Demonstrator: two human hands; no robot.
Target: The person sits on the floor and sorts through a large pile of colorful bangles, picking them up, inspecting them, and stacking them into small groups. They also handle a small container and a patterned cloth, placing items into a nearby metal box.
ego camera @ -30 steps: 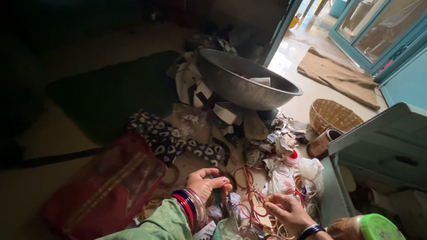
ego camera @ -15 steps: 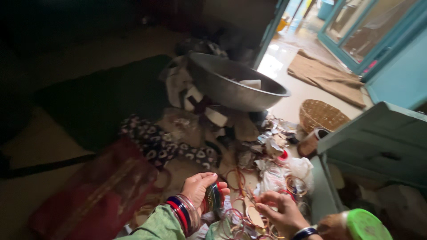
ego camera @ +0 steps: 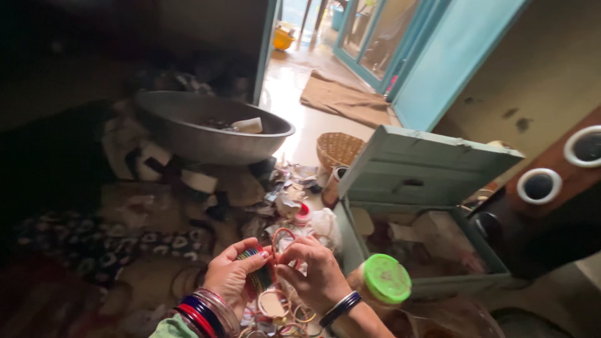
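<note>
The left hand [ego camera: 233,275] is curled about half closed around a small stack of bangles [ego camera: 258,275], green and red in colour, with the thumb on top and the fingers under it. The right hand [ego camera: 316,270] is just beside it, the fingers pinched nearly shut on a thin red bangle [ego camera: 282,235] that stands up above both hands; its fingertips touch the stack as well. Both hands are low in the middle of the view, above the floor [ego camera: 294,106]. More loose bangles [ego camera: 282,310] lie on the floor directly below the hands. Both wrists wear bangles too. Near the right wrist stands a jar with a green lid [ego camera: 386,279], and beside it, on the right, is an open pale-green box [ego camera: 432,188] with its lid raised. Farther away on the floor, a large metal basin [ego camera: 206,128] rests on a heap of cloth and scraps, and a small woven basket [ego camera: 338,149] sits between the basin and the box.
</note>
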